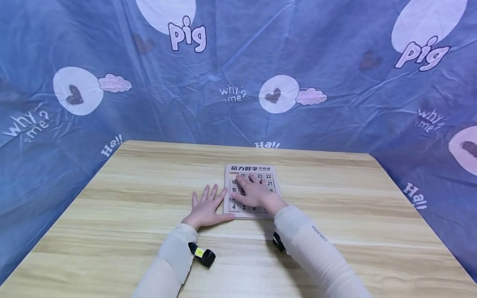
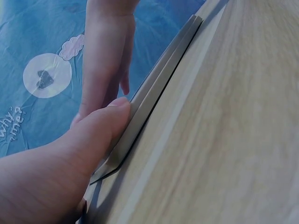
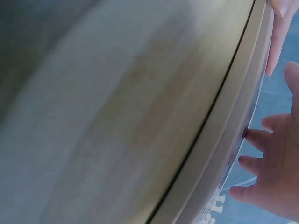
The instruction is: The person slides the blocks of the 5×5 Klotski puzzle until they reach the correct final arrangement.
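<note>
A number sliding puzzle (image 1: 250, 168) lies flat on the table, its numbered tiles in rows under a dark printed title. One slot (image 1: 234, 173) at its top left shows a brownish base without a tile. My left hand (image 1: 208, 210) rests with fingers spread beside the puzzle's left edge, its thumb (image 2: 117, 109) on the near left corner. Over the tiles my right hand (image 1: 254, 193) is spread palm down, hiding several of them. In the right wrist view, one fingertip of the right hand (image 3: 275, 158) meets the tile face beyond the puzzle's edge (image 3: 224, 126).
The wood-grain table (image 1: 130, 223) extends on all sides of the puzzle. A blue printed cloth (image 1: 208, 111) hangs behind and at both sides. Black wrist cameras are strapped to the left sleeve (image 1: 175, 252) and the right sleeve (image 1: 316, 248).
</note>
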